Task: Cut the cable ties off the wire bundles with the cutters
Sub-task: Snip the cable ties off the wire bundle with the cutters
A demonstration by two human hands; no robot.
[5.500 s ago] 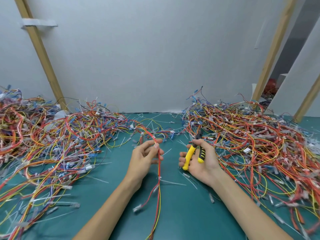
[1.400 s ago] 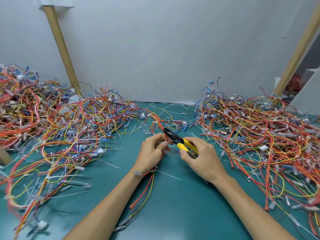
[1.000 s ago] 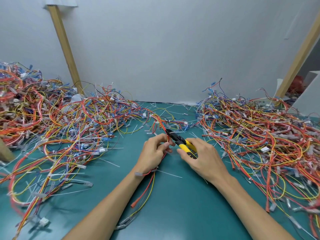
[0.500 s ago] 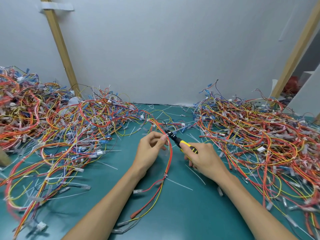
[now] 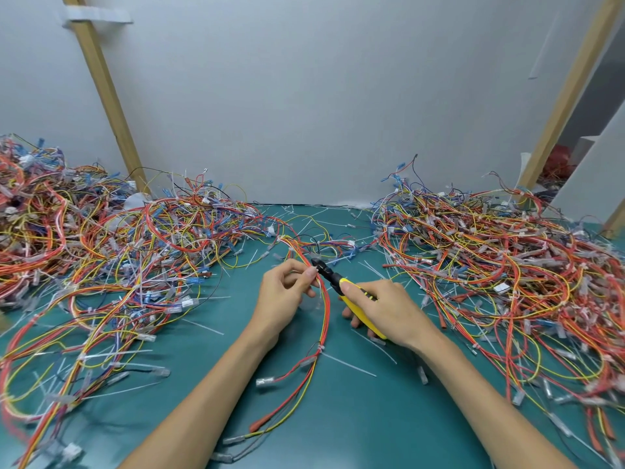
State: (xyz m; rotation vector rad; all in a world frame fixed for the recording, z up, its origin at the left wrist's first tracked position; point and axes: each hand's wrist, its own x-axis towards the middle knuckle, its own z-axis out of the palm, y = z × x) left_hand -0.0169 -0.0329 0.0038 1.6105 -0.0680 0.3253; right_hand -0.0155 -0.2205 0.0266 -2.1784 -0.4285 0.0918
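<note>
A thin bundle of red, orange and yellow wires point(image 5: 325, 309) runs down the middle of the green mat between my hands. My left hand point(image 5: 282, 297) pinches this bundle near its top with thumb and forefinger. My right hand point(image 5: 384, 308) grips the yellow-handled cutters point(image 5: 341, 287), whose black jaws point up-left and sit right at the bundle beside my left fingertips. A white cable tie point(image 5: 320, 347) still wraps the bundle lower down, with its tail lying out to the right.
Big tangled heaps of wire bundles lie on the left point(image 5: 101, 258) and on the right point(image 5: 500, 265) of the green mat point(image 5: 355, 418). Loose cut cable ties point(image 5: 348, 365) are scattered over the mat. A grey wall with wooden struts stands behind.
The bundle has slid so more of it hangs straight below my left hand. The cutters' jaws stayed at the bundle by my left fingertips. The view shifted slightly.
</note>
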